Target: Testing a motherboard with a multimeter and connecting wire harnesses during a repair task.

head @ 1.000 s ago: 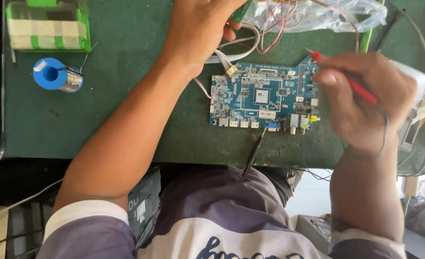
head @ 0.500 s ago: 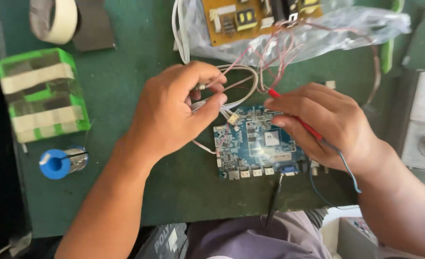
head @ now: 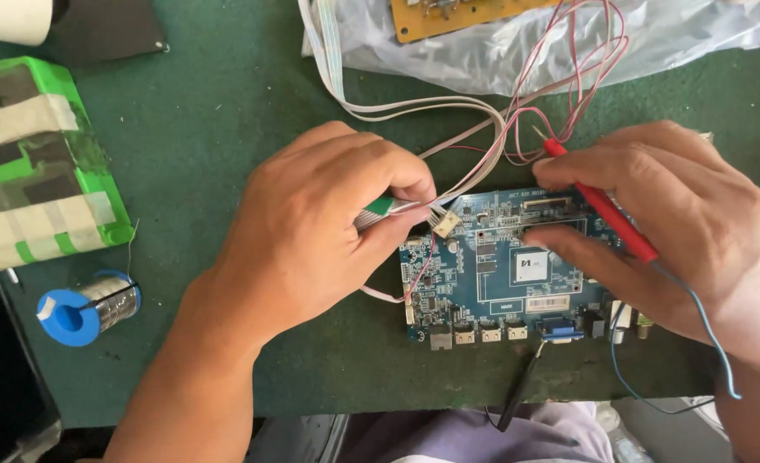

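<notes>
My left hand (head: 311, 236) pinches cable (head: 378, 208), white plug (head: 445, 224) at blue board (head: 500, 283) top-left edge. My right hand (head: 663, 227) grips red probe (head: 599, 206), tip off board (near wire loop). Advice: seat plug square, steady board, avoid 2 crossed leads.

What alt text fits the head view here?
A left hand pinches a white wire connector at a blue circuit board on a green mat, while the right hand holds a red probe.
</notes>
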